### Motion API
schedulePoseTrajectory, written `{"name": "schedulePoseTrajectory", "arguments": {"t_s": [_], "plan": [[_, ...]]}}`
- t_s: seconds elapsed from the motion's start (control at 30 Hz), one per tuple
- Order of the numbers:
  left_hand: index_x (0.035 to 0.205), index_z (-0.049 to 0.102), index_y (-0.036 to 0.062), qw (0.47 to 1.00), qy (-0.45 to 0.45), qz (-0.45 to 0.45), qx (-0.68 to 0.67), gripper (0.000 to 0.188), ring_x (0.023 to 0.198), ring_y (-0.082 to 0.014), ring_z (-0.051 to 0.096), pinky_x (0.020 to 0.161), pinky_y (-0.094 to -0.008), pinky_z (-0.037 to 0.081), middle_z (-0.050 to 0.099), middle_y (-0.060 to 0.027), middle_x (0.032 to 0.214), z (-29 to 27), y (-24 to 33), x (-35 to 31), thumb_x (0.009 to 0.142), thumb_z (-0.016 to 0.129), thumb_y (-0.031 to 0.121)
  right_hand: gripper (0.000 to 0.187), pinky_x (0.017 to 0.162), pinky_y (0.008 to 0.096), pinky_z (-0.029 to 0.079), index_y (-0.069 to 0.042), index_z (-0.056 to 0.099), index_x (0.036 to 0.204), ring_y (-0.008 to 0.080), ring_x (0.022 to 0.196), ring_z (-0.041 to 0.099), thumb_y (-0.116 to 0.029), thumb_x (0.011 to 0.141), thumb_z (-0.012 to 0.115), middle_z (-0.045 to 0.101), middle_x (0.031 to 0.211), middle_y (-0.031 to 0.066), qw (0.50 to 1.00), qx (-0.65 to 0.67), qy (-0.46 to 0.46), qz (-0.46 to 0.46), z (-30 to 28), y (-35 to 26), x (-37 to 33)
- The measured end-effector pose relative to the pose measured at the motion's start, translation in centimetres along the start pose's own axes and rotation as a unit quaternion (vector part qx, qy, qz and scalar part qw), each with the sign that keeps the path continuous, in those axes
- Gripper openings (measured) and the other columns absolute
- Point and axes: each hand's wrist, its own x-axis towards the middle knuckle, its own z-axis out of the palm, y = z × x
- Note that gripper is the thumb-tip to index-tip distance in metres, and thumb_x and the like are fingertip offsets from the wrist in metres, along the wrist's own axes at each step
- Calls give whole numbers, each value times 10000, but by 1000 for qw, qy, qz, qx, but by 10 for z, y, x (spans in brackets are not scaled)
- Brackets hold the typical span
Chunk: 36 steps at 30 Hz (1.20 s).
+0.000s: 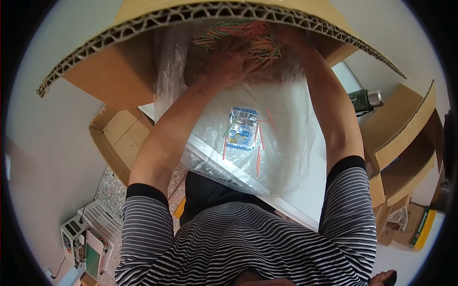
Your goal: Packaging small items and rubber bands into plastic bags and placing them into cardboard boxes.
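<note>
Thin pink, orange and green sticks, like slim drinking straws, lie in a loose heap inside a large cardboard box. My left hand curls over the near left side of the heap, its fingers closed on some straws. From the right, my right hand grips the heap's far right side; shadow partly hides its fingers. A clear plastic bag lines the box and hangs out over its near edge. On the plastic rest a small blue-and-white packet and several loose straws.
A raised cardboard flap arches over my hands. Open cartons stand at the left and right. Beyond my right arm is a dark green flask. A white machine sits at the lower left, and a white tabletop runs under the bag.
</note>
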Motion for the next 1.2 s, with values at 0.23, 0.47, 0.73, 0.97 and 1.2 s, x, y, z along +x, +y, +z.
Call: {"name": "schedulePoseTrajectory", "arguments": {"t_s": [0.23, 0.47, 0.73, 0.97, 1.2], "plan": [[1314, 609, 194, 997, -54, -32, -51, 483, 1210, -349, 560, 1070, -468, 425, 616, -129, 1295, 12, 5, 52, 897, 666, 432, 566, 1034, 386, 459, -134, 596, 1336, 268, 1208, 592, -532, 933, 602, 637, 1314, 93, 995, 66, 35, 65, -3, 3, -28], [1245, 647, 122, 989, 29, -55, -133, 439, 1155, -353, 597, 1017, -480, 456, 659, -135, 1231, 46, -130, -3, 905, 670, 399, 576, 1033, 384, 461, -138, 596, 1339, 266, 1208, 593, -542, 928, 605, 639, 1313, 89, 989, 131, 35, 49, -7, 17, -44], [1229, 654, 118, 988, 43, -39, -141, 423, 1149, -349, 602, 1010, -474, 461, 662, -136, 1225, 27, -159, -44, 906, 671, 391, 588, 1031, 380, 464, -143, 595, 1342, 264, 1208, 594, -553, 921, 609, 641, 1312, 85, 983, 166, 44, 57, 9, 36, -11], [1216, 659, 115, 991, 55, -59, -109, 409, 1144, -345, 606, 1003, -469, 465, 665, -137, 1220, -27, -210, -100, 907, 672, 384, 599, 1030, 378, 466, -147, 595, 1345, 262, 1208, 595, -563, 915, 612, 642, 1311, 82, 969, 238, 51, 33, -18, 28, -66], [1203, 665, 112, 991, 67, -69, -97, 396, 1139, -341, 610, 997, -465, 469, 668, -137, 1215, -60, -137, -170, 908, 672, 376, 609, 1029, 375, 468, -151, 595, 1348, 260, 1208, 596, -573, 909, 615, 644, 1310, 78, 955, 290, 53, 22, -22, 26, -70]]}}
